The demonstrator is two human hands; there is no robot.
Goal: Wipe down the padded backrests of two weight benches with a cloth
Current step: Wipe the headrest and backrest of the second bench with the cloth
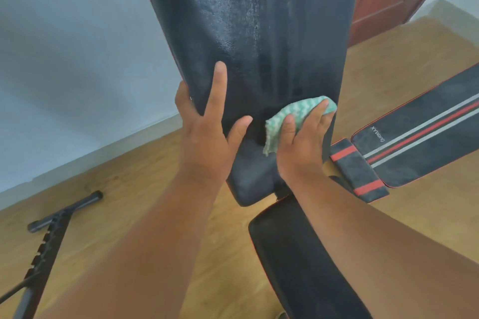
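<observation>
Right hand (302, 142) grips cloth (290, 119) on backrest (248, 33); left hand (204, 122) clasps its hidden edge.

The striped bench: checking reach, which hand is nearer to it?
Right. The right hand presses the cloth just beside the striped bench; the left hand grips the backrest's far edge.

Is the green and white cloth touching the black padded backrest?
Touching. The head view shows the right hand pressing the green and white cloth flat against the black padded backrest.

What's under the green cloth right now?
The green cloth lies on the black backrest, pressed there by the right hand. The pad beneath it is covered, so its condition cannot be seen.
</observation>
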